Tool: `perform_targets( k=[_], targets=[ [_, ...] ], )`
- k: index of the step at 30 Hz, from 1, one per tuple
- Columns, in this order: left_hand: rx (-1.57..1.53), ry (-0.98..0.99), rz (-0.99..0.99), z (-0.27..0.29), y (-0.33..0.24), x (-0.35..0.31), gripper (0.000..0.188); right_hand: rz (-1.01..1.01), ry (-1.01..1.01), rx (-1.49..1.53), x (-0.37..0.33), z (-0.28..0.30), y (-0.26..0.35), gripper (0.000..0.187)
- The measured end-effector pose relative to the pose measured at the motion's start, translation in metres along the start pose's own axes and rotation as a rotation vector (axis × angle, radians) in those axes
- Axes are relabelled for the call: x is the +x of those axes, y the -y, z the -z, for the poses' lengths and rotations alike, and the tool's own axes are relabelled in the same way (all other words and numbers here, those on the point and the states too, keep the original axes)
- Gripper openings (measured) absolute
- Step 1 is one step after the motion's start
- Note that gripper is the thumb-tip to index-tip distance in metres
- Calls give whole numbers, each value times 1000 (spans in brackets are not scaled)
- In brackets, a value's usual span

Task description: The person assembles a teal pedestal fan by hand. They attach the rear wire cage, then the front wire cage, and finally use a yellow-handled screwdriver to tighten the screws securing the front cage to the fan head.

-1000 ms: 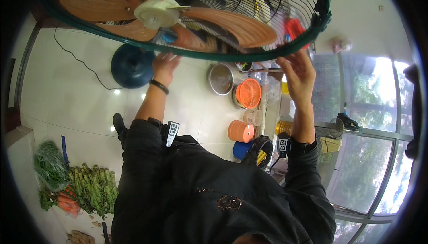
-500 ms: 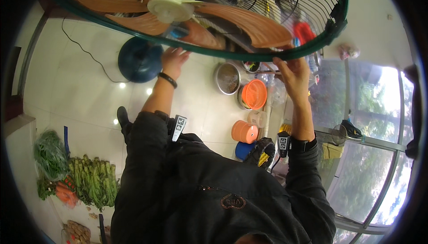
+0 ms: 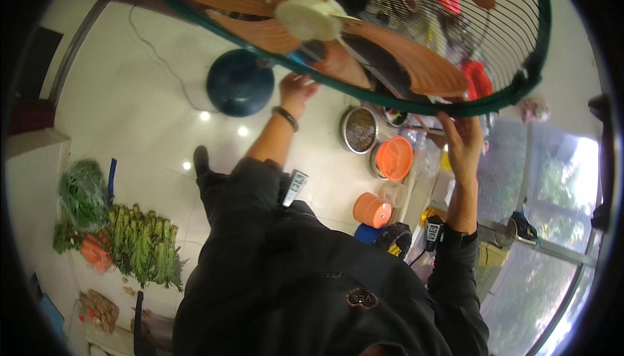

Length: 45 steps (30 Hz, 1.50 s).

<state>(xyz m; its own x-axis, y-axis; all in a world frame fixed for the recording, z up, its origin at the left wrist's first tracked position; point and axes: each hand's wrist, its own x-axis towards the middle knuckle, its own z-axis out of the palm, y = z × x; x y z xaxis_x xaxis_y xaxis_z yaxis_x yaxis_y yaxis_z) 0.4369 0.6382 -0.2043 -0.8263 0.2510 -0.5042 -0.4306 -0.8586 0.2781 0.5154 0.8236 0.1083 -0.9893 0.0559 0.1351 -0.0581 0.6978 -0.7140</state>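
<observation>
A large fan fills the top of the view, with brown blades (image 3: 403, 63), a pale hub (image 3: 309, 18), a dark green rim (image 3: 364, 94) and a wire cage (image 3: 513, 24) behind the blades. No wires show in front of the blades. My right hand (image 3: 465, 140) grips the rim's lower right part, thumb on the near side and other fingers mostly hidden behind it. Just under the rim's lower left stretch is my left hand (image 3: 297, 94), a dark band on its wrist. Its fingers are loosely apart; whether they touch the rim is unclear. The fan's round dark base (image 3: 240, 83) stands on the floor.
Right of centre on the floor are a metal pot (image 3: 359, 130), an orange basket (image 3: 394, 158) and an orange bucket (image 3: 372, 210). Leafy stalks (image 3: 144, 245), bagged greens (image 3: 84, 193) and carrots (image 3: 96, 252) lie at left. A cable (image 3: 159, 60) runs near the base. Windows (image 3: 559, 180) line the right.
The fan, both hands and the floor things now appear farther right in view, as the view has shifted. The right hand keeps its grip on the rim; the left stays below it.
</observation>
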Motion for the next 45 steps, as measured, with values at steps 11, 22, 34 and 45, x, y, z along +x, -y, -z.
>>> perform_targets(
  k=[11, 22, 34, 45],
  targets=[
    [121, 15, 67, -3, 0, -6, 12, 82, -32, -83, -2, 15, 11, 47],
    [46, -228, -318, 47, -53, 40, 25, 191, -63, -128, 1, 14, 34, 44],
    [37, -107, -207, 45, -80, 22, 25, 176, -58, -81, 2, 16, 30, 43],
    [122, -124, -236, 62, -67, 39, 24, 190, -66, -95, -1, 14, 31, 45]
  ],
)
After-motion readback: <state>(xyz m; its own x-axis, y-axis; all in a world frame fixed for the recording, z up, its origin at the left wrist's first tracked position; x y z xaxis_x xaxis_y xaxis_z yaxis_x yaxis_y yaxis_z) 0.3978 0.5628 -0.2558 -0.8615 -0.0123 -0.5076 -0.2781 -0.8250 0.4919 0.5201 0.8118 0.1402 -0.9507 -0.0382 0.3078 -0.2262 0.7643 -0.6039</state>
